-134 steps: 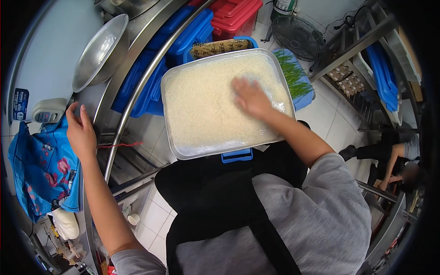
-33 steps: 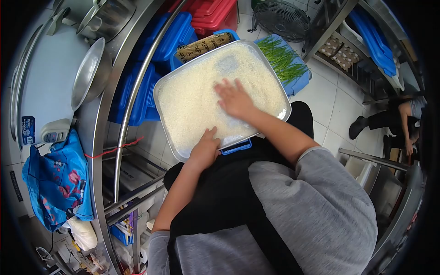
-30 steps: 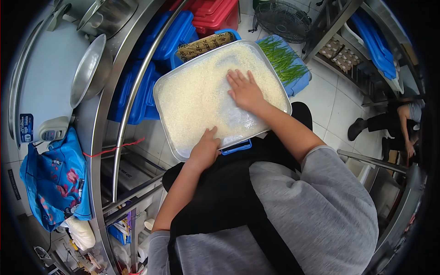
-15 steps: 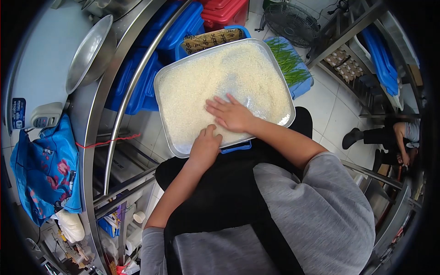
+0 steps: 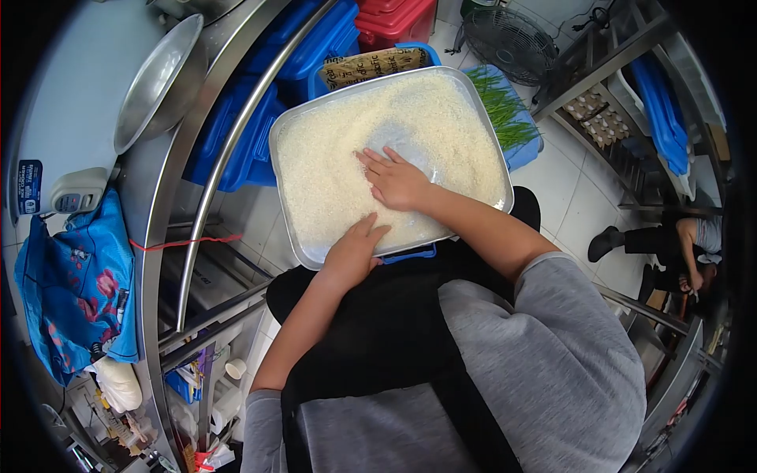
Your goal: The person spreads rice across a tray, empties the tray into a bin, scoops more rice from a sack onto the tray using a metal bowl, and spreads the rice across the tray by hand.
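A rectangular metal tray (image 5: 293, 246) lies in front of my body, with a layer of white rice grains (image 5: 323, 165) spread in it. My right hand (image 5: 397, 183) lies palm down on the rice near the middle, its fingers apart and pointing left. Beside its fingertips the metal bottom shows through a thin patch. My left hand (image 5: 354, 251) rests at the tray's near edge, fingers apart, with its fingertips on the rice. Neither hand holds anything. A blue handle (image 5: 408, 254) sticks out below the tray's near side.
Left, a steel counter (image 5: 162, 189) carries a metal bowl (image 5: 162, 83) and a rice cooker (image 5: 79, 191); a blue bag (image 5: 87, 292) hangs there. Blue bins (image 5: 236, 138), green stalks (image 5: 501, 110) and a fan (image 5: 511, 43) lie beyond. Another person (image 5: 686, 244) sits at the right.
My left hand has come from the counter side to the tray's near edge. My right hand has moved over the rice, lately slightly away from my body. The rice now has a thin patch.
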